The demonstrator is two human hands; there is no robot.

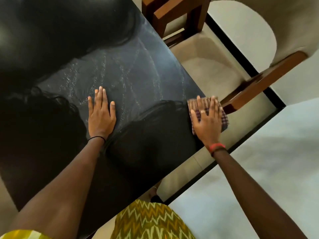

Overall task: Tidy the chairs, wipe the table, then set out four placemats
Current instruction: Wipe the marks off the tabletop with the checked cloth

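Observation:
A glossy black table [141,71] fills the left and middle of the head view, with wet streaks arcing across its top. My left hand [101,112] lies flat on the tabletop, fingers stretched out, holding nothing. My right hand [208,118] presses flat on a checked maroon-and-white cloth [224,116] right at the table's right corner. A wooden chair [214,61] with a beige seat and rounded back stands against the right edge of the table. No placemats are in view.
A second wooden chair frame [172,16] shows at the top, next to the table's far edge. Pale floor with a dark border strip [245,135] lies to the right. My yellow-green patterned clothing [151,221] is at the bottom.

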